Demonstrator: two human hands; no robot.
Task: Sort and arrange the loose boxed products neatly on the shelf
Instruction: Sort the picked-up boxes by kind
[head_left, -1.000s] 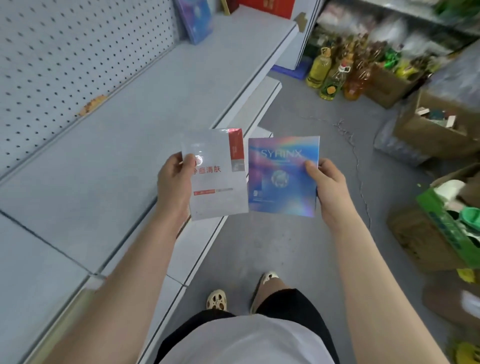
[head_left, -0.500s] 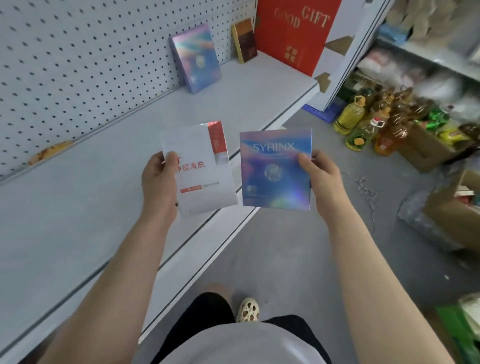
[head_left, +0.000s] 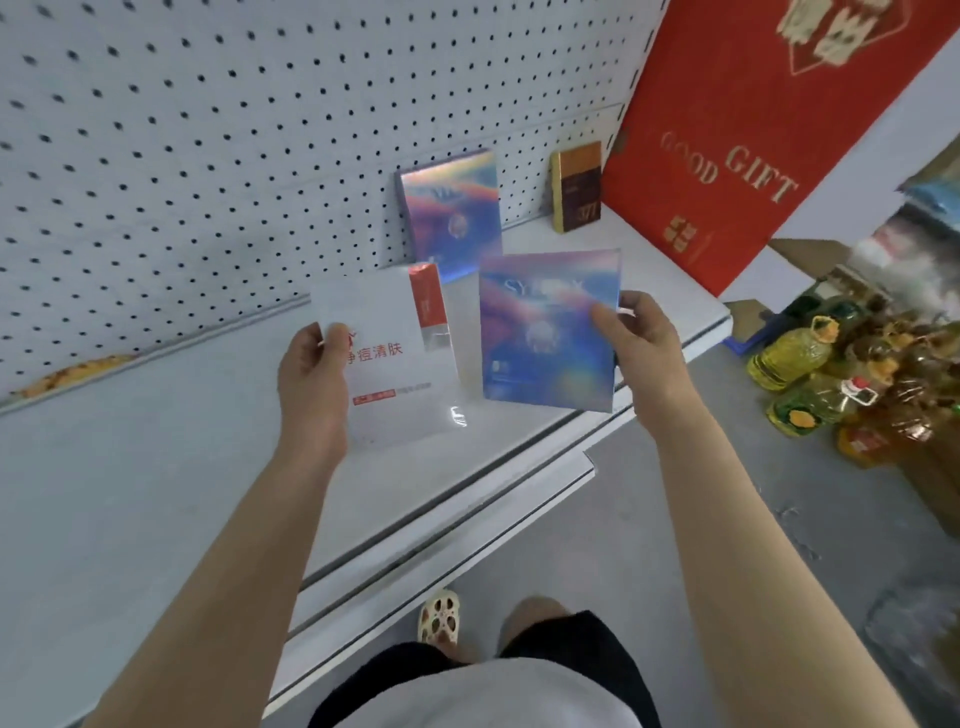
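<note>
- The white box (head_left: 397, 358) is flat and glossy, wrapped in clear film that shines at its lower corner, with a red strip at the top right and red characters on the front. The left hand (head_left: 311, 387) grips it by the left edge, thumb on the front; the other fingers are hidden behind it. It is held in the air above the shelf (head_left: 156, 467).
- The blue box (head_left: 545, 332) is flat and square with a holographic rainbow face. Its printed word is blurred and a glare covers the middle letters. The right hand (head_left: 641, 358) pinches its right edge, thumb on the front, fingers curled behind. It is just beside the white box, also above the shelf.
- A second holographic box (head_left: 452, 205) stands upright on the shelf and leans on the pegboard (head_left: 234, 130); the held boxes hide its lower part.
- A small brown box (head_left: 576, 187) stands near it, its text too small to read.
- A big red box (head_left: 753, 145) with gold letters "GOOD GIFT" stands at the shelf's end, cut off at the top.
- The shelf is smooth grey metal; the pegboard has rows of small round holes.
- Yellow oil bottles (head_left: 795, 353) on the floor are blurred.
</note>
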